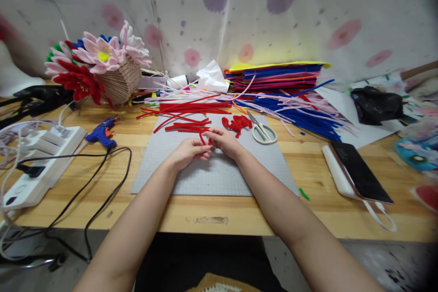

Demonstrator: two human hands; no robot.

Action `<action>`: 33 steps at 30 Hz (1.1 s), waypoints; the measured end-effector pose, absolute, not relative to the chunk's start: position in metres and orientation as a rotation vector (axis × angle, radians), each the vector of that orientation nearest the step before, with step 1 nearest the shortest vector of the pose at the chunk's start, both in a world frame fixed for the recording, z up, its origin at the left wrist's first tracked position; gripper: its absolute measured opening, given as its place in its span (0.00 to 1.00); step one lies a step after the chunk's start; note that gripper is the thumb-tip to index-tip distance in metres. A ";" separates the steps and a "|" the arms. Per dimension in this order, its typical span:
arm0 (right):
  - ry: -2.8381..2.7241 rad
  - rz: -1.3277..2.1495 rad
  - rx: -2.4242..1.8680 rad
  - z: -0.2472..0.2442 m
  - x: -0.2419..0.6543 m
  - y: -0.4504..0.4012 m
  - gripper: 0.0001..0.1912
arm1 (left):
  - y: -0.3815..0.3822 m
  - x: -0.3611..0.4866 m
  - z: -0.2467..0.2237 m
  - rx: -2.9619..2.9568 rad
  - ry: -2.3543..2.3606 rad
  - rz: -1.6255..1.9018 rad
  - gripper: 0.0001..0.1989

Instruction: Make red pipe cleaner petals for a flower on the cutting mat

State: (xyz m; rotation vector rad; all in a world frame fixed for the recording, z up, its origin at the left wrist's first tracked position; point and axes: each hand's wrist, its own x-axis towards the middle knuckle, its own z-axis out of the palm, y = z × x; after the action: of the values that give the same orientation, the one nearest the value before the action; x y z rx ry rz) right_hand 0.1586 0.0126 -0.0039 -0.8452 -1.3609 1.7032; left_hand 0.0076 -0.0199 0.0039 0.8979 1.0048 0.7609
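Note:
A bent red pipe cleaner (204,138) is pinched between my two hands above the grey cutting mat (219,178). My left hand (190,152) grips it from the left with thumb and fingers closed. From the right, my right hand (221,140) holds its other side, fingertips together. Just behind my hands lie several short red pipe cleaners (187,125), with longer red ones (195,108) farther back. A cluster of curled red pieces (237,123) rests right of them, touching or close to scissors (263,132) with pale handles.
A blue glue gun (102,133) and a white power strip (44,164) with looping cords occupy the left. Behind stands a woven basket (128,80) of fuzzy flowers. Blue and pink pipe cleaners (308,116) spread at the back right, near a phone (361,171) on a white block.

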 end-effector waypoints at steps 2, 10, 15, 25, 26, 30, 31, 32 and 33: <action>-1.258 1.920 -0.703 0.002 0.163 0.010 0.19 | -0.021 0.005 0.008 0.832 0.897 0.709 0.08; -1.097 2.041 -0.614 -0.002 0.164 0.012 0.17 | -0.025 0.012 0.012 0.804 0.826 0.674 0.07; -1.093 2.002 -0.696 -0.007 0.163 0.018 0.14 | -0.024 0.014 0.008 0.842 0.861 0.699 0.10; -0.934 1.865 -0.789 -0.004 0.159 0.018 0.11 | -0.024 0.021 0.004 0.957 0.919 0.727 0.15; -0.929 1.852 -0.797 -0.004 0.160 0.018 0.10 | -0.024 0.022 0.004 0.980 0.920 0.725 0.15; -0.952 1.824 -0.819 -0.005 0.161 0.018 0.08 | -0.023 0.026 0.003 1.091 0.949 0.723 0.14; -0.960 1.817 -0.827 -0.005 0.162 0.018 0.08 | -0.023 0.027 0.004 1.114 0.966 0.728 0.13; -0.969 1.811 -0.836 -0.005 0.162 0.018 0.08 | -0.023 0.028 0.005 1.129 0.986 0.736 0.13; -0.980 1.802 -0.843 -0.005 0.162 0.018 0.09 | -0.023 0.028 0.006 1.138 1.008 0.746 0.13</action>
State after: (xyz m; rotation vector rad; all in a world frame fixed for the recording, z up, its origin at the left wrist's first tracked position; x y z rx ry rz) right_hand 0.1617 0.0181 -0.0045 -0.8426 -0.9800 1.8019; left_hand 0.0277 -0.0233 0.0055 1.1376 1.0081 0.7463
